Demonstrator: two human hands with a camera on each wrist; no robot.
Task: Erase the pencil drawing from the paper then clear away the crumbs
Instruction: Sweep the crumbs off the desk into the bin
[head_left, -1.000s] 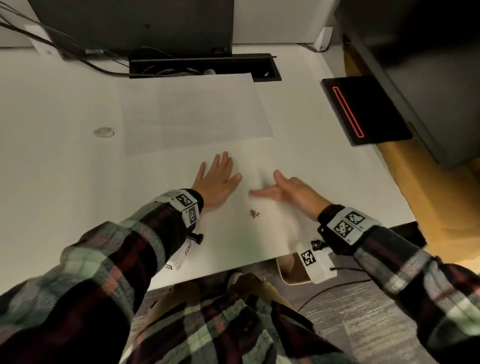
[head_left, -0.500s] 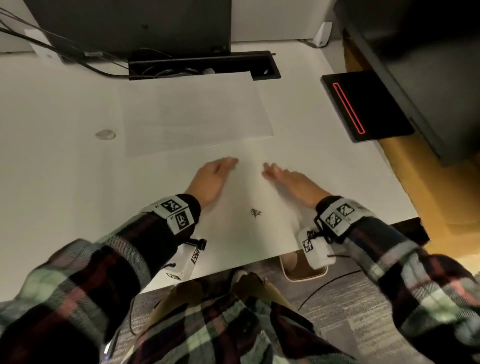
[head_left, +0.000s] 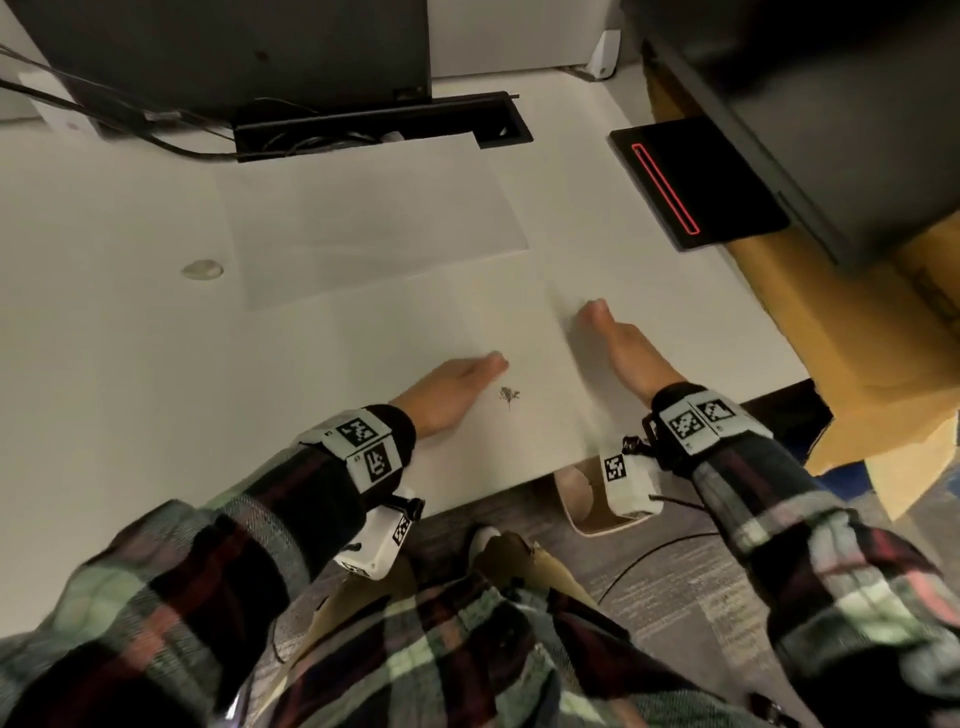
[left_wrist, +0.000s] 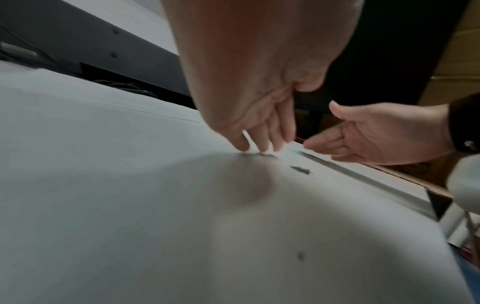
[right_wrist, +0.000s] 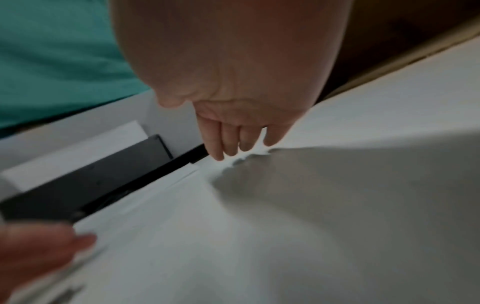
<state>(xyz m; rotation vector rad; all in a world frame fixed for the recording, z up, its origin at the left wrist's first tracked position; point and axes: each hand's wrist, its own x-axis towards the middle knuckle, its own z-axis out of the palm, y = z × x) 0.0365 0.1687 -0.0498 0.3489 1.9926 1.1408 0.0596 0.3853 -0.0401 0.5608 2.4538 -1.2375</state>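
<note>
A small dark pile of eraser crumbs lies on the near sheet of paper on the white desk. My left hand stands on its edge just left of the pile, fingers straight and together, fingertips touching the paper. The crumbs sit between my two hands. My right hand is open farther right, with its fingertips down on the paper near its right border. One stray speck lies nearer the desk's front edge. No pencil drawing shows on the paper.
A second sheet lies behind the first. Beyond it sits a black cable tray. A black device with a red line lies at the right. A small round disc sits on the left. A bin stands under the desk's front edge.
My left hand has turned from flat onto its edge and slid right, up to the crumbs. My right hand has drawn away from the pile, to the right and farther back.
</note>
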